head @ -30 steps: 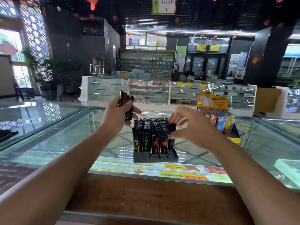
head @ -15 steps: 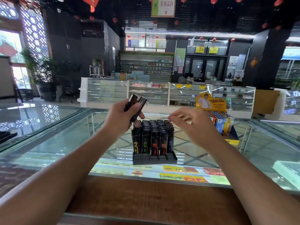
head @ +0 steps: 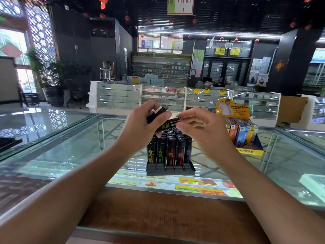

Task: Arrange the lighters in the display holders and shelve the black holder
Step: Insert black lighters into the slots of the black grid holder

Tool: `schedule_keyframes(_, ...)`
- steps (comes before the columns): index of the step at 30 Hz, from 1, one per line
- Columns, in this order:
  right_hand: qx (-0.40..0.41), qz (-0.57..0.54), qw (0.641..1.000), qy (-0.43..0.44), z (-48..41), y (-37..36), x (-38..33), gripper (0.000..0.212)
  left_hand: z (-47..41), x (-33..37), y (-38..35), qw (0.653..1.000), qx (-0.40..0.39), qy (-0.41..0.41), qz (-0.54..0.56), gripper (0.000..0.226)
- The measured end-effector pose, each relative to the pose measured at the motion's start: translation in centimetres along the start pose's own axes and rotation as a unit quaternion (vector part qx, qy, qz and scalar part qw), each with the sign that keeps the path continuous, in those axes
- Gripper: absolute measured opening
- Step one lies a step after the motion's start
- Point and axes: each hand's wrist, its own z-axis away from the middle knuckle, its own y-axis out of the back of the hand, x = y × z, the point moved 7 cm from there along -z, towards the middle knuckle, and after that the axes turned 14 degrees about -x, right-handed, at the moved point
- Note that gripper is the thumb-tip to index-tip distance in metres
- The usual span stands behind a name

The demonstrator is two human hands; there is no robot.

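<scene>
**A:** What is most likely going wrong from here?

**B:** The left hand is gripping two at once: an upper slim black plastic lighter with a silver cap and a lower black lighter with green print. The right hand is pinching the lower one's free end between thumb and fingertips. If the left is loosening to release one, I judge the other could be slipping out with it.

**A:** And landing where?

**B:** Directly below both hands, the black slotted plastic holder is sitting on the glass surface, packed with upright black lighters. A dropped one is probably knocking those rows askew or clattering onto the glass. The frontmost slots seem to be standing empty, and a lighter going in tilted may be jamming there.

**A:** Is anything reading clearly?

**B:** The front lighters are carrying orange, green and red Chinese characters, and I am not making them out for certain. To the right of the right hand, the yellow-and-navy cardboard display holder is standing with orange, blue and yellow lighters. It is showing a printed figure and Chinese text along its lip, too small to read. High above the hands, a white-and-green hanging sign is showing characters that seem to end in 药品区.
</scene>
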Motion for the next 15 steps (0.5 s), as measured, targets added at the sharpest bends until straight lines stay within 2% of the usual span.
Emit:
schedule_keyframes(2, 0.007, -0.013, 1.0, -0.007, -0.1, 0.2, 0.4, 0.013, 0.0, 0.0, 0.1, 1.0, 0.015, -0.004, 0.019, 0.02)
schedule_keyframes(5, 0.057, -0.064, 0.996, -0.017, -0.1, 1.4, 1.2, 0.01, -0.3, -0.6, 1.0, 0.998, 0.051, -0.001, 0.048, 0.029)
schedule_keyframes(7, 0.075, -0.076, 0.994, -0.023, 0.0, 1.8, 1.6, 0.01, -0.5, -1.2, 1.2, 0.997, 0.044, 0.001, 0.066, 0.027)
schedule_keyframes(12, 0.079, -0.074, 0.993, -0.051, 0.0, 1.3, 2.0, 0.009, -0.6, -1.8, 0.5, 0.998, 0.005, 0.018, 0.067, 0.021)
schedule_keyframes(15, 0.072, -0.008, 0.997, -0.035, 0.1, 1.1, 1.3, 0.019, -0.7, -1.7, 0.6, 0.997, 0.013, 0.012, 0.07, 0.019)
